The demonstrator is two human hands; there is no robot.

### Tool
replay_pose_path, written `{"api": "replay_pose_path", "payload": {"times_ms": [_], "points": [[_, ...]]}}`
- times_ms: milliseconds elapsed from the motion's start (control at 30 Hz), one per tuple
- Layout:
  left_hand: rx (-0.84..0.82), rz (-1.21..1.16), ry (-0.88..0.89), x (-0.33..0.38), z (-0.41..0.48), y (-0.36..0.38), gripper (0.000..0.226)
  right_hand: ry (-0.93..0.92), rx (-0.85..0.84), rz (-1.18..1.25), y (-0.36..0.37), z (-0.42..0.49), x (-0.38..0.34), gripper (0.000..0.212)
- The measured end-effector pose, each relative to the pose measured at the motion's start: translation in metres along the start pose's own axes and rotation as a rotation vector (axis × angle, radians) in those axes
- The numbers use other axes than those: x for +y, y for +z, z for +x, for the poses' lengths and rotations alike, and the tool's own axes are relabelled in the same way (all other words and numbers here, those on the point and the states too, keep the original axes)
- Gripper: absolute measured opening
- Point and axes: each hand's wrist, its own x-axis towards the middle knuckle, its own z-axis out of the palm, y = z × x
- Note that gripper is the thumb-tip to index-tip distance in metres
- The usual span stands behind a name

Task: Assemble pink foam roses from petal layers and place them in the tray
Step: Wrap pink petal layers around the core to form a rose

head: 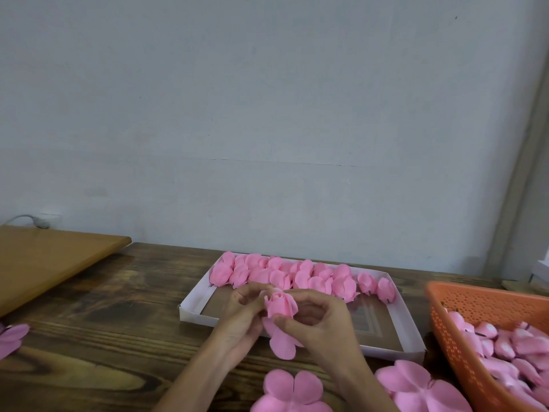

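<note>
both hands are close together, held above the near-left part of the tray, and clamped on the same piece. left hand (240, 319) grips the rose bud (280, 306) from the left, fingers curled round its lower half. right hand (318, 322) pinches it from the right, thumb on the front. a petal layer (282, 343) hangs under the bud with its lobes drooping toward the surface. my read is that it's about to be wrapped up round the bud. the fingers cover the join, so i can't tell if it's seated.

the tray (193, 298) sits just beyond the hands, with a white rim and a brown floor. finished roses (282, 276) are packed along its far edge. the orange basket (475, 298) at right holds more buds (505, 346). loose petal layers lie near: one (291, 391) at near centre, one (421, 388) to its right, and one (12, 337) at the left edge. the dark wood surface (118, 307) is under everything, and a lighter wooden board (44, 263) sits far left.

risks:
- foam is soft, so too hard a pinch could crease or tear a lobe.
- a loose grip while folding could let the layer slip off or sit skewed, giving a lopsided rose.
- if the lobes are released early they'd likely spring open.
- placing it in the tray carelessly could knock the packed row over.

no brands, labels or readable writing anywhere in view.
</note>
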Motion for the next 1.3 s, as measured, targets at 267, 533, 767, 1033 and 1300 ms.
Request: {"api": "replay_pose_path", "payload": {"times_ms": [267,533,767,1033,1300], "points": [[-0.022,0.045,-0.012,0.002,-0.002,0.002,0.013,0.036,-0.029,0.019,0.0,0.0,0.003,0.026],[-0.093,0.069,0.047,0.005,-0.008,0.007,0.011,0.035,0.038,0.006,-0.009,0.004,0.001,0.052],[-0.123,0.235,-0.022,0.004,-0.001,-0.003,0.05,-0.016,0.172,0.073,-0.015,0.007,-0.001,0.031],[-0.007,0.154,-0.038,-0.002,0.002,-0.007,0.037,0.051,0.191,0.154,-0.02,0.007,-0.001,0.024],[0.107,0.255,0.04,-0.003,-0.003,0.008,0.029,0.02,-0.038,0.076,-0.014,0.003,-0.004,0.026]]}}
